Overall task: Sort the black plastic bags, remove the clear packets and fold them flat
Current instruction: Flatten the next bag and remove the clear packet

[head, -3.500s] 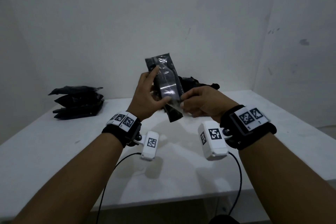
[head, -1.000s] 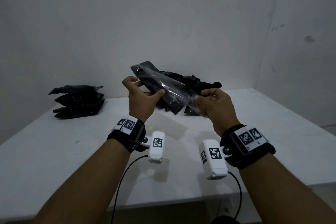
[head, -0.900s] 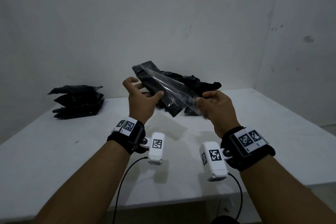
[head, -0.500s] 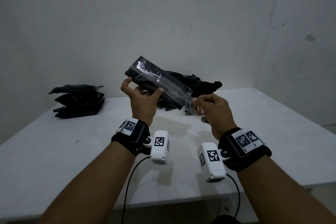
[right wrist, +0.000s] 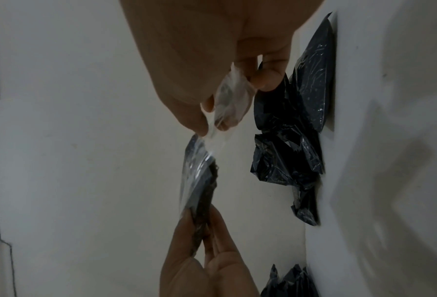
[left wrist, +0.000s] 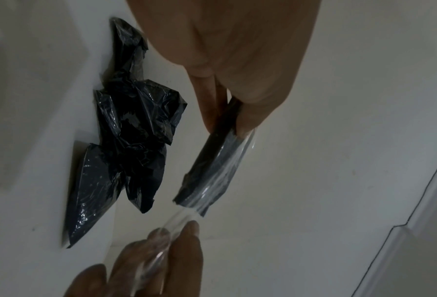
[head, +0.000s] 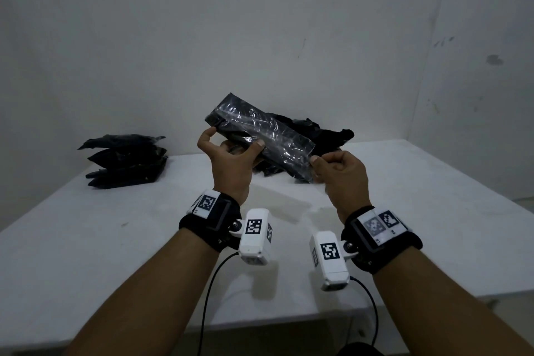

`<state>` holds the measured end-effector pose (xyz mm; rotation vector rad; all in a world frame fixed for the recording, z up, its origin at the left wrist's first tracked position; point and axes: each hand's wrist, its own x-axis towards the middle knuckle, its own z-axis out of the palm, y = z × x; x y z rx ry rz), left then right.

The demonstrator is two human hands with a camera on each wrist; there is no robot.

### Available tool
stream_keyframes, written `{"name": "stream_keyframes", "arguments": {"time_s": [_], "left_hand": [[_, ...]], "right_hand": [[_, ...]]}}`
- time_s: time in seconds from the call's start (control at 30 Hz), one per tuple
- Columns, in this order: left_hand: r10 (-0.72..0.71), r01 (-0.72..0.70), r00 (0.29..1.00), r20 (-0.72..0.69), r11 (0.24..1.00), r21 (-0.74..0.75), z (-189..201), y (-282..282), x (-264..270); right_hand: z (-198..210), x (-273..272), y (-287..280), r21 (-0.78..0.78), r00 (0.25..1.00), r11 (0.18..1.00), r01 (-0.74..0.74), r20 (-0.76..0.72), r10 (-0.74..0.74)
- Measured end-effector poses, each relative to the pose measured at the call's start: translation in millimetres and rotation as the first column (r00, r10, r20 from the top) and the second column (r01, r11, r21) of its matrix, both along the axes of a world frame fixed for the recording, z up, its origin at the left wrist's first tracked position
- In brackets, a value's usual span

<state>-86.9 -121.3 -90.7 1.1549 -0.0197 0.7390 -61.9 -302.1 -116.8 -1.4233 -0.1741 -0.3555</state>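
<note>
A folded black bag bundle (head: 231,121) sits partly inside a clear packet (head: 284,140), held slanted in the air above the white table (head: 115,240). My left hand (head: 234,140) grips the bundle's upper left end between thumb and fingers. My right hand (head: 316,166) pinches the packet's empty lower right end. In the left wrist view the left hand (left wrist: 229,118) clamps the black bundle (left wrist: 204,164), and the clear packet (left wrist: 182,217) stretches towards the right hand's fingers (left wrist: 182,241). The right wrist view shows the right hand (right wrist: 227,100) pinching the crumpled clear packet (right wrist: 231,94).
A loose heap of crumpled black bags (head: 323,136) lies on the table behind my hands, against the wall. A neat stack of flat black bags (head: 127,162) rests at the back left. White walls close in behind and on the right. Camera cables hang off the near table edge.
The bundle has gone from upright to slanted. My left hand has risen with its end; my right hand has drawn the clear packet's end down and right, so the packet sits further off the bundle.
</note>
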Motion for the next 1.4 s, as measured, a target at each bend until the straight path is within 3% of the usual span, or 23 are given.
{"name": "stream_keyframes", "arguments": {"time_s": [0.37,0.57,0.7,0.77,0.87,0.93,1.03,1.2,1.4], "left_hand": [[-0.191,0.188,0.98,-0.048,0.98,-0.062,-3.3,-0.3,-2.2],[-0.136,0.094,0.981,-0.14,0.957,-0.273,2.3,2.1,1.1],[-0.156,0.123,0.977,-0.147,0.97,-0.211,-1.1,8.7,2.9],[-0.172,0.141,0.975,-0.144,0.969,-0.204,-6.8,8.0,2.1],[-0.136,0.112,0.983,-0.119,0.975,-0.192,-12.2,6.3,1.6],[-0.09,0.071,0.991,-0.096,0.98,-0.188,-13.4,6.8,2.5],[-0.076,0.061,0.995,-0.069,0.979,-0.195,-14.7,5.8,2.4],[-0.142,0.128,0.988,-0.057,0.973,-0.191,-21.8,-7.7,-1.2],[-0.249,0.225,0.96,-0.127,0.958,-0.179,-25.8,-4.5,-6.3]], "right_hand": [[-3.2,4.1,3.6,-0.067,0.998,0.997,-0.038,-0.049,0.035],[-10.0,7.5,-0.3,-0.125,0.995,0.989,-0.078,-0.066,0.07],[-16.0,11.6,-7.2,-0.125,0.983,0.98,-0.153,-0.125,0.138],[-18.8,18.5,-8.9,-0.149,0.99,0.985,-0.081,-0.125,0.062],[-19.8,27.2,-12.0,-0.228,0.981,0.96,0.162,-0.064,-0.181],[-16.3,22.5,-13.1,-0.149,0.961,0.949,0.276,0.012,-0.278],[-9.1,10.0,-6.3,-0.081,0.988,0.986,0.149,0.057,-0.145],[-2.2,6.0,8.6,0.05,0.97,0.982,-0.182,-0.152,0.188],[0.1,7.5,6.2,0.113,0.966,0.973,-0.203,-0.139,0.218]]}}
